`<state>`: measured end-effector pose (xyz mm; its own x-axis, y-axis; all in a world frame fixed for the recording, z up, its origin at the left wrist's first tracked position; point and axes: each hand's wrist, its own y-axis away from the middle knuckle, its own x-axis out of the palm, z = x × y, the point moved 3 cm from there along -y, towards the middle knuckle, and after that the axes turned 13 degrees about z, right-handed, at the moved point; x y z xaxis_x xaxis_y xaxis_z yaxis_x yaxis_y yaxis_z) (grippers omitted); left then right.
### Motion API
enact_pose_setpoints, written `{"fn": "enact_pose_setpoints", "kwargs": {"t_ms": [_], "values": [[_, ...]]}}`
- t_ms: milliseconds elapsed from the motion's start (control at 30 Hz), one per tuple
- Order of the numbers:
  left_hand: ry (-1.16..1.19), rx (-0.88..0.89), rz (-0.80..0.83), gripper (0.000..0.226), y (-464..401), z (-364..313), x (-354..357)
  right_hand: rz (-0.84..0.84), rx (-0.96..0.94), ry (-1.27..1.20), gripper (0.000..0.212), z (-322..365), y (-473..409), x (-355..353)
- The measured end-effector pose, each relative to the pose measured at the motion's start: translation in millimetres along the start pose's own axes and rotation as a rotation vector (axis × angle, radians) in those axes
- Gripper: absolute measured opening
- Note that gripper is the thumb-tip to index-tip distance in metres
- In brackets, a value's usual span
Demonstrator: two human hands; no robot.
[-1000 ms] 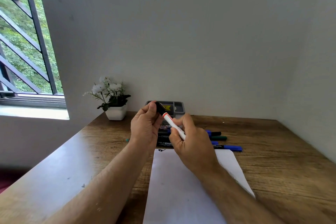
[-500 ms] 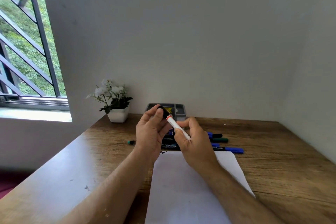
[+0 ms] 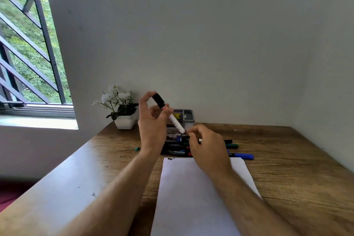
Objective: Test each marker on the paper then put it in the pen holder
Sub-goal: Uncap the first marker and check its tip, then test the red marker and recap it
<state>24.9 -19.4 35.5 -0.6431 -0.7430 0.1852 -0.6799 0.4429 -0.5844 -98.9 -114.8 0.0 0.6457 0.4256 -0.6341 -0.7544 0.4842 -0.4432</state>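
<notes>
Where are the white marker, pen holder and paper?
white marker (image 3: 175, 121), head view, mid white barrel.
pen holder (image 3: 189, 116), head view, grey right compartment wall.
paper (image 3: 191, 188), head view, bare middle of the sheet.

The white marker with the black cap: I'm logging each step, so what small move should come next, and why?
Probably carry the white marker back to the pen holder and drop it in. Its black cap looks seated, the left hand has it at the cap end, and the right hand seems to be letting go of the barrel's tail. The paper already bears a scribble.
</notes>
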Motion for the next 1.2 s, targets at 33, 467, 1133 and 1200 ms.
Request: {"fn": "enact_pose_setpoints", "kwargs": {"t_ms": [33,467,1133,1200], "values": [[-0.046,0.040,-0.033,0.058,-7.0,-4.3,-3.9,0.026,0.012,0.023,0.012,0.0,-0.2,1.5],[-0.659,0.147,-0.049,0.045,-59.8,11.7,-11.5,0.102,0.003,0.105,0.013,2.1,-3.8,10.4],[-1.176,-0.146,0.203,0.057,-97.4,38.3,-17.5,0.127,0.009,0.127,0.013,5.7,-6.4,13.1],[-1.319,-0.083,0.243,0.059,-94.6,34.3,-15.1,0.117,0.012,0.138,0.012,7.9,-6.2,10.8]]}}
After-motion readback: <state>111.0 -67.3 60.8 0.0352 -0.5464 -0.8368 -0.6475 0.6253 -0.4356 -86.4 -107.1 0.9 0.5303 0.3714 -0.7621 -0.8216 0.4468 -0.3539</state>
